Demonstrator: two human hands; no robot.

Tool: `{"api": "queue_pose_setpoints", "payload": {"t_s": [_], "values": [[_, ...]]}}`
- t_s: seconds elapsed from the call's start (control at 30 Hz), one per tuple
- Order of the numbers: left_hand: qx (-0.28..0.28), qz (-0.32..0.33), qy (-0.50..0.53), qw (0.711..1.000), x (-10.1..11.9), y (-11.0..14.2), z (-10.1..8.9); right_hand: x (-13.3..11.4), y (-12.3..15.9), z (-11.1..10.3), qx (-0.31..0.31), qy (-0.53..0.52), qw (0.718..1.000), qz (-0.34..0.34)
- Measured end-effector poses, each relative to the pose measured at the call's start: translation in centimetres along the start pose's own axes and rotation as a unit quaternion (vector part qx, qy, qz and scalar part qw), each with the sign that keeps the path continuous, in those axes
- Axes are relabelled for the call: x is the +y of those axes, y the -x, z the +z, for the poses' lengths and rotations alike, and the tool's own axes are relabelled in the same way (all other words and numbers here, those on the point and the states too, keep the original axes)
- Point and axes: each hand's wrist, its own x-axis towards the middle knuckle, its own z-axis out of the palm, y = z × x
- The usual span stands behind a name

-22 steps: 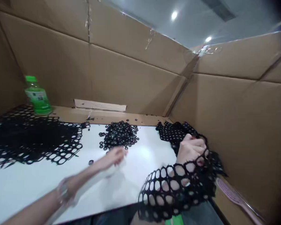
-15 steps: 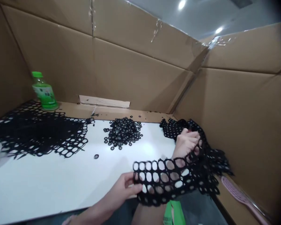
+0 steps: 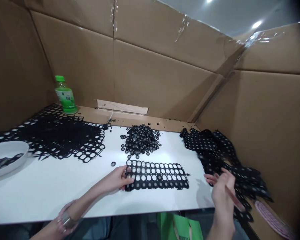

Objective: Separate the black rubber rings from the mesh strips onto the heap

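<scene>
A black rubber sheet of punched rings lies flat on the white table, near the front edge. My left hand pinches its left end, thumb on top. My right hand hovers off the sheet's right end, fingers closed round a thin reddish stick. Behind the sheet sits a heap of loose black rings. One stray ring lies just left of the sheet.
A pile of black sheets lies at the right, and spent black webbing spreads at the left. A white dish holds a few rings at far left. A green bottle stands at the back. Cardboard walls enclose the table.
The sheet has come off my right hand's grip and down flat onto the table. My left hand moved to its left end. My right hand has let go and drawn back to the right.
</scene>
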Motion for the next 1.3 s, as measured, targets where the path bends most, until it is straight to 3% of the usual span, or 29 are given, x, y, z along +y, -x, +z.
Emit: {"api": "queue_pose_setpoints", "payload": {"t_s": [0.07, 0.1, 0.17, 0.23, 0.33, 0.47, 0.57, 1.13, 1.2, 1.3], "values": [[-0.024, -0.001, 0.001, 1.0, 0.7, 0.4, 0.0, -3.2, 1.2, 2.0, 0.007, -0.215, 0.976, -0.034], [-0.032, -0.006, -0.003, 0.999, 1.0, 0.6, -0.1, -4.9, 2.2, 3.6, -0.027, -0.328, 0.944, -0.023], [-0.025, -0.019, -0.025, 0.999, 1.2, 0.9, -0.1, -7.3, 4.9, 7.7, -0.139, -0.458, 0.875, 0.074], [0.002, -0.032, -0.057, 0.998, 1.0, 1.0, -0.2, -7.9, 7.9, 11.7, -0.29, -0.454, 0.824, 0.173], [0.021, -0.036, -0.066, 0.997, 0.4, 1.1, -0.4, -5.9, 11.6, 15.2, -0.437, -0.381, 0.788, 0.208], [0.026, -0.03, -0.052, 0.998, 0.0, 1.2, -0.9, -3.0, 13.5, 15.8, -0.487, -0.254, 0.828, 0.112], [0.031, -0.016, -0.054, 0.998, -0.2, 1.3, -1.5, -2.6, 13.5, 15.5, -0.508, -0.178, 0.84, 0.065], [0.039, -0.006, -0.059, 0.998, -0.2, 1.4, -1.6, -3.6, 14.0, 15.5, -0.53, -0.139, 0.833, 0.07], [0.041, 0.002, -0.057, 0.998, -0.4, 1.4, -1.6, -3.6, 14.0, 15.6, -0.523, -0.114, 0.844, 0.03], [0.039, 0.017, -0.047, 0.998, -0.6, 1.5, -1.6, -3.7, 14.2, 15.8, -0.488, -0.062, 0.867, -0.081]]}}
